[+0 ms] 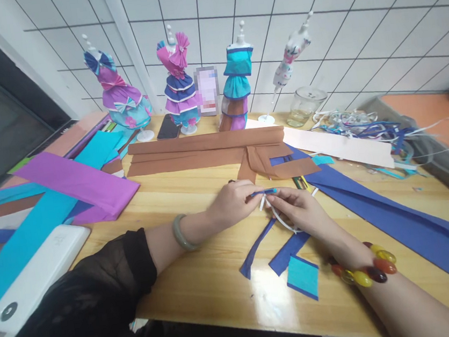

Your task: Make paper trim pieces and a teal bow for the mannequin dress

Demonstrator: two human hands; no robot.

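Observation:
Near the middle of the table, my left hand pinches the left end of a small folded blue paper piece. Close against it, my right hand has thumb and fingers pressed together on a thin white strip, which curves down below the fingers. Whether the right fingers also grip the blue piece is hard to tell. Below the hands lie a narrow dark blue strip, a wider dark blue piece and a turquoise square with dark blue edges.
Brown paper lies beyond the hands, long blue paper to the right. Purple paper, turquoise paper and a white device are at left. Small dress forms, a glass jar and tangled ribbon scraps stand or lie at the back.

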